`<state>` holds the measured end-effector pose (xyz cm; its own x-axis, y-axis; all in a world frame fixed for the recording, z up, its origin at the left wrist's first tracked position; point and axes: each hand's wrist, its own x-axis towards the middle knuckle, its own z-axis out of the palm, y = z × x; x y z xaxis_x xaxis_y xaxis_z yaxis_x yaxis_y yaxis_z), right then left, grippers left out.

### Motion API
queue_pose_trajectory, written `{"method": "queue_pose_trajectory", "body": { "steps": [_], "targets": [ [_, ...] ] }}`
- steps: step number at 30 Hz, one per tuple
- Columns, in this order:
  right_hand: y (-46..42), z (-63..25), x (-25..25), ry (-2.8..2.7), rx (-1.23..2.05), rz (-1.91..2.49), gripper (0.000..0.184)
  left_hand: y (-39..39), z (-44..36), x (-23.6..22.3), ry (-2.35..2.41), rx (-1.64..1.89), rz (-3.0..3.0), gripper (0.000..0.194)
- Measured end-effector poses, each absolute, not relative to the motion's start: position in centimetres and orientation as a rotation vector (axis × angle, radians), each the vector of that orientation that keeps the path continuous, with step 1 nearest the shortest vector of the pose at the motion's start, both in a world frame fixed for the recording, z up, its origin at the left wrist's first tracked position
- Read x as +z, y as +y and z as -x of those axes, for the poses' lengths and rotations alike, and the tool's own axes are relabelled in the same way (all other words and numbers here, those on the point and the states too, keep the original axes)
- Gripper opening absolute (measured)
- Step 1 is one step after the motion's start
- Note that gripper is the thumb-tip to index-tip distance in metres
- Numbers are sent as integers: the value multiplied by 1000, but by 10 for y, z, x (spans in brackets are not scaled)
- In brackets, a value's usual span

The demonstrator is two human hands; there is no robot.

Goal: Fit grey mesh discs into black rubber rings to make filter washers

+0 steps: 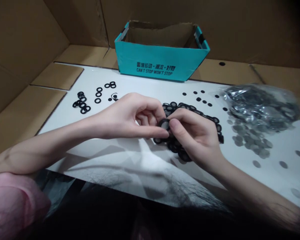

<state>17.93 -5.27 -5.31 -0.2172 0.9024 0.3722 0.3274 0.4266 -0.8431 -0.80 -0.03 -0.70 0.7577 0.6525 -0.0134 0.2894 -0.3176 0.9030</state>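
Observation:
Between my two hands is a black ring with a grey disc in its middle (164, 124). My left hand (132, 116) grips it from the left, its thumb along the lower edge and its fingers curled. From the other side, my right hand (197, 133) pinches it between thumb and forefinger. Under and behind the hands lies a heap of similar black rings with grey centres (176, 146), partly covered by my right hand. Bare black rings (82, 104) lie scattered at the left, beyond my left forearm.
A teal open box (162, 60) stands at the back. To the right, a clear plastic bag (262, 103) of dark pieces lies beside loose grey discs (252, 140). Small black discs (198, 99) dot the white tabletop (90, 156). Cardboard walls (252, 36) surround it.

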Motion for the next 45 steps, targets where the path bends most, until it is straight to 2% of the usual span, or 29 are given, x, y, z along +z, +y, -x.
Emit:
{"method": "queue_pose_trajectory", "body": {
  "steps": [3, 5, 7, 9, 12, 16, 23, 25, 28, 31, 34, 39, 45],
  "targets": [
    [-52, -181, -59, -1594, 1107, 1033, 24, 1, 10, -7, 700, 470, -1943, 15],
    [-51, -183, -60, -1595, 1191, 1005, 24, 2, 12, -7, 676, 480, -2003, 13],
    [-50, -185, -58, -1714, 1102, 1017, 20, 3, 14, -6, 650, 465, -2069, 7],
    [-49, -186, -54, -1885, 870, 1010, 16, 3, 15, -6, 647, 429, -2112, 4],
    [-48, -186, -48, -2064, 575, 945, 14, 3, 16, -7, 662, 389, -2129, 6],
    [-49, -184, -50, -2109, 512, 930, 17, 0, 14, -9, 682, 391, -2096, 9],
    [-53, -179, -57, -2015, 339, 887, 13, -3, 8, -12, 751, 455, -2003, 8],
    [-54, -178, -57, -1948, 484, 957, 14, -3, 8, -12, 740, 504, -2042, 9],
    [-54, -180, -60, -1726, 910, 1030, 18, 0, 10, -14, 676, 599, -2084, 9],
    [-54, -181, -65, -1485, 1270, 967, 25, 1, 11, -17, 557, 676, -2173, 24],
    [-54, -178, -68, -1342, 1472, 934, 30, 1, 12, -21, 458, 774, -2335, 19],
    [-56, -171, -69, -1197, 1570, 910, 35, -1, 13, -24, 399, 861, -2465, 13],
    [-55, -177, -64, -1267, 1395, 984, 25, 0, 16, -26, 410, 872, -2611, 9]
  ]
}}
